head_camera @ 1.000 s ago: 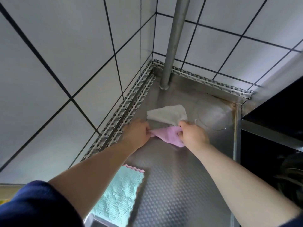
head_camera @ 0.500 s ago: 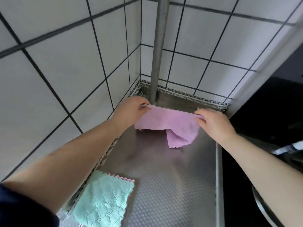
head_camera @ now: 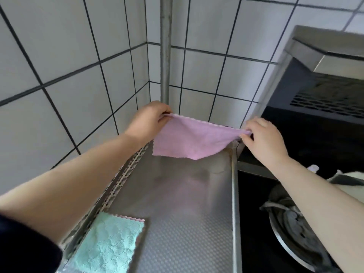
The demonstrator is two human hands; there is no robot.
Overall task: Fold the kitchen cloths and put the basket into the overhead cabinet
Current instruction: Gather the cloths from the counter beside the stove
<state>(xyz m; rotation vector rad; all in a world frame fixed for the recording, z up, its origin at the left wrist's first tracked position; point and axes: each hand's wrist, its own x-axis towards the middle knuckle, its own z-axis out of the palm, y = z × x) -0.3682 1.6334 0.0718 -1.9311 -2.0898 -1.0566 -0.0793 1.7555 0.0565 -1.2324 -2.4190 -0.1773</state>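
Observation:
A pink kitchen cloth hangs stretched in the air above the far end of the steel counter. My left hand pinches its left top corner, and my right hand pinches its right top corner. The cloth's lower edge droops to a point just above the counter. A folded mint-green cloth lies flat at the counter's near left corner. No basket is in view, and the white cloth seen earlier is hidden.
White tiled walls close in the left and back. A vertical steel pipe stands in the far corner. A black range hood juts out at right, above a stove with a pan. A raised steel edge borders the counter's right side.
Both hands have lifted the pink cloth off the counter and pulled apart, spreading it taut between them. The view has tilted upward, and the white cloth is out of sight.

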